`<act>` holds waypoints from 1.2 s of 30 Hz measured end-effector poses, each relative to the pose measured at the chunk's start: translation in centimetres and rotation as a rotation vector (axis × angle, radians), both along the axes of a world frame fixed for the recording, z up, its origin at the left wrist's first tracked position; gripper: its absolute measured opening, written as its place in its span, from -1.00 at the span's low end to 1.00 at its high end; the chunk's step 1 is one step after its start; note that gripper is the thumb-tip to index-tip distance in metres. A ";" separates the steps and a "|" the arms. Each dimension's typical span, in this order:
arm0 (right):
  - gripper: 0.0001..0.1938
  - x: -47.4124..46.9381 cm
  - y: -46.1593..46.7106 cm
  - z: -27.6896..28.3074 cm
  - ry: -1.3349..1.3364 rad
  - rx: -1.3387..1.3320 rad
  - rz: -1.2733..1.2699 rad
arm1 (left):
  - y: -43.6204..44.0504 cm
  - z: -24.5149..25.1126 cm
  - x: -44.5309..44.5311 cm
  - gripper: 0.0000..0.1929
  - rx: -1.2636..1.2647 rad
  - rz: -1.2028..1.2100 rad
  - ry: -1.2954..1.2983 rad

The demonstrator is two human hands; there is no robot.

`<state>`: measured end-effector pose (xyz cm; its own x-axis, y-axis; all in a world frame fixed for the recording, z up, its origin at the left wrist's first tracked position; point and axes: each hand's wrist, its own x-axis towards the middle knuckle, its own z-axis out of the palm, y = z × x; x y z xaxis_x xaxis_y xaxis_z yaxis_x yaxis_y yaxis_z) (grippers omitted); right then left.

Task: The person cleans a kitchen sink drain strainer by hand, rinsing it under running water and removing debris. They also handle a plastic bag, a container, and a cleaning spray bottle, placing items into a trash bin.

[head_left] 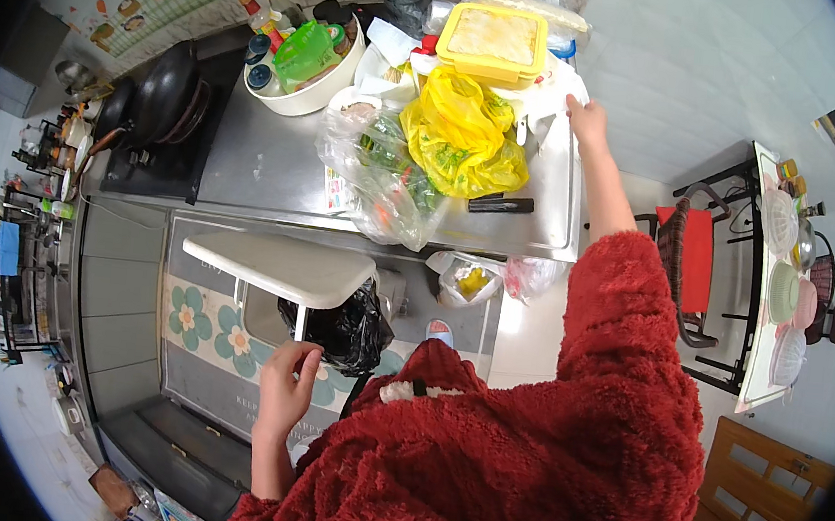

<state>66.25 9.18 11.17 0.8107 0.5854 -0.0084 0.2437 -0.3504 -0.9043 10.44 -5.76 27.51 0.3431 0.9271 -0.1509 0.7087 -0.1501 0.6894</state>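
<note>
My left hand (286, 383) is low in front of me, fingers curled at the lower end of a thin white leg. That leg joins a white, rounded flat top that looks like a small stool (281, 266). Behind it hangs a black plastic bag (347, 329). My right arm reaches out to the counter's right end, where my right hand (587, 125) is at the edge of a white plastic sheet or bag (554, 96); its fingers are partly hidden. Nearby sit a yellow-rimmed food container (493, 42) and a crumpled yellow plastic bag (467, 141) with greens.
A clear bag of vegetables (388, 175) overhangs the steel counter's front edge (271, 215). Black-handled items (502, 205) lie beside it. A white basin (304, 103) holds bottles; a black wok (165, 97) sits on the stove. Bags (468, 280) stand on the floor beneath. A chair (689, 260) is at right.
</note>
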 end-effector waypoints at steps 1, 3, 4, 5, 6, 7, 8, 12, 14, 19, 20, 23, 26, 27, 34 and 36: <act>-0.61 0.3 0.3 0.5 0.037 0.015 0.009 | -0.1 0.0 0.1 -0.84 0.015 -0.003 -0.010; -0.63 0.8 0.7 1.5 0.062 -0.015 0.026 | -0.2 0.1 0.3 -0.84 0.006 -0.015 0.006; -0.65 1.0 0.9 1.9 0.049 -0.061 0.035 | -0.2 0.1 0.3 -0.84 -0.005 -0.010 0.022; -0.66 1.1 1.0 2.1 0.024 -0.082 0.058 | -0.3 0.1 0.4 -0.84 -0.006 -0.021 0.010; -0.66 1.0 0.9 2.1 0.053 -0.090 0.039 | -0.4 0.1 0.3 -0.84 -0.012 -0.019 0.007; -0.66 0.7 0.7 2.0 0.070 -0.075 0.035 | -0.5 0.1 0.3 -0.84 -0.024 -0.012 0.010; -0.66 0.2 0.5 1.9 0.090 -0.064 0.025 | -0.6 0.2 0.2 -0.85 -0.006 -0.021 0.003; -0.62 -3.2 -2.1 1.4 -0.330 -0.157 -0.204 | -1.0 0.2 -0.3 -0.85 0.013 -0.034 0.026; -0.67 -5.4 -3.8 2.3 -0.403 -0.035 -0.147 | -1.2 0.2 -0.6 -0.86 0.006 -0.034 0.025; -0.82 -13.4 -6.1 4.7 -0.487 0.204 0.039 | -2.2 0.2 -1.8 -0.87 -0.004 0.010 0.022; -0.85 -15.2 -6.6 4.9 -0.467 0.260 0.086 | -2.4 0.3 -2.1 -0.86 0.032 0.012 0.011; -0.86 -21.1 -7.8 5.4 -0.315 0.321 0.267 | -3.1 0.8 -3.7 -0.85 0.061 0.033 0.052; -0.90 -28.8 -8.7 6.4 -0.156 0.407 0.461 | -4.4 1.1 -6.5 -0.86 0.102 0.069 0.039; -0.90 -31.3 -9.7 7.1 -0.100 0.422 0.570 | -5.1 1.0 -7.6 -0.85 0.132 0.105 0.040; -0.92 -52.8 -15.1 9.3 0.314 0.367 1.205 | -12.1 -0.4 -16.4 -0.74 0.271 0.349 0.043; -0.92 -58.4 -17.3 8.9 0.387 0.288 1.449 | -15.0 -0.3 -19.1 -0.71 0.299 0.460 0.053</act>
<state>7.90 -8.08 20.08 -0.4693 0.8664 0.1706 -0.0488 0.1674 -0.9847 -8.70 -20.72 27.23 -0.1082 0.9848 0.1359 0.7800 -0.0006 0.6257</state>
